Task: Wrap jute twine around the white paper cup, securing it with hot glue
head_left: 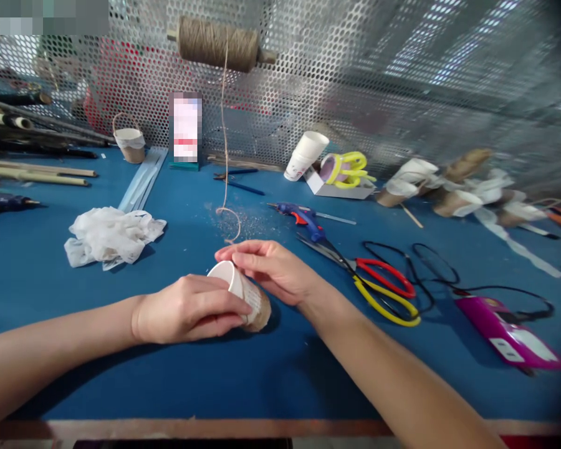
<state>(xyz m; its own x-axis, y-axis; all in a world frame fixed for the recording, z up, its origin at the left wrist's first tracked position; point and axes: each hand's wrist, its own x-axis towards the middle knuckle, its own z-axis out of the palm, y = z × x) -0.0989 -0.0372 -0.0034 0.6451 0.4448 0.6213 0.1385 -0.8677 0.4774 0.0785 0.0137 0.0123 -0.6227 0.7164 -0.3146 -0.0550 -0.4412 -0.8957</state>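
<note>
A white paper cup [252, 299] lies tilted on the blue table, its open mouth facing up and left. Brown twine covers its base end. My left hand [191, 308] is closed around the cup's near side, fingers over the wall. At the far side of the cup, my right hand [273, 268] has its thumb and fingers pinched together near the rim. A strand of twine [225, 143] runs down from the twine spool [217, 43] and reaches the right fingertips. Its end there is hidden by the fingers.
Right of my hands lie scissors [386, 280], a blue glue gun [299, 215] and a purple box with cords [509, 330]. Crumpled white lace [115, 237] sits left. Stacked cups [306, 156], a tape box [343, 178] and a small twine basket [131, 144] stand behind.
</note>
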